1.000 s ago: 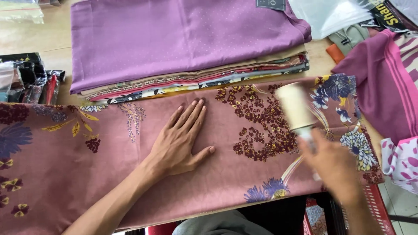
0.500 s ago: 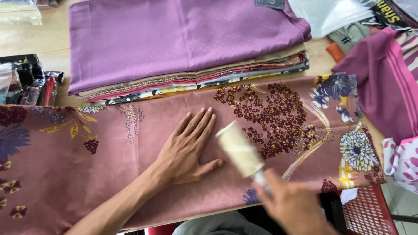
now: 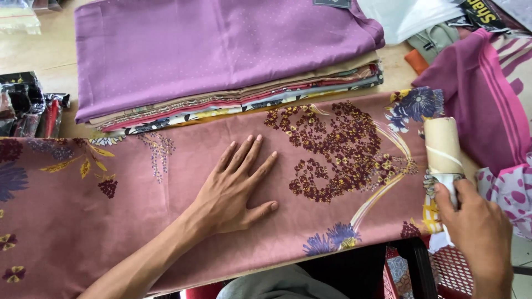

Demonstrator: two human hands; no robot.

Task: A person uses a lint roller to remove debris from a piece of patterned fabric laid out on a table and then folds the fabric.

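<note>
Fingers of my right hand [image 3: 481, 235] wrap the handle of a lint roller [image 3: 443, 148], whose pale cylinder lies on the right end of the dusty-pink floral cloth [image 3: 183, 221], beside the blue flower print. My left hand [image 3: 233, 191] lies open and flat, palm down, fingers spread, in the middle of that cloth, just left of the dark red blossom cluster. Beyond it, touching the cloth's far edge, sits a stack of folded fabrics [image 3: 244, 105] with a plain purple sheet [image 3: 221, 44] on top. Further right lies a magenta striped cloth [image 3: 487, 88]. Dark packets [image 3: 27, 108] rest at the far left.
</note>
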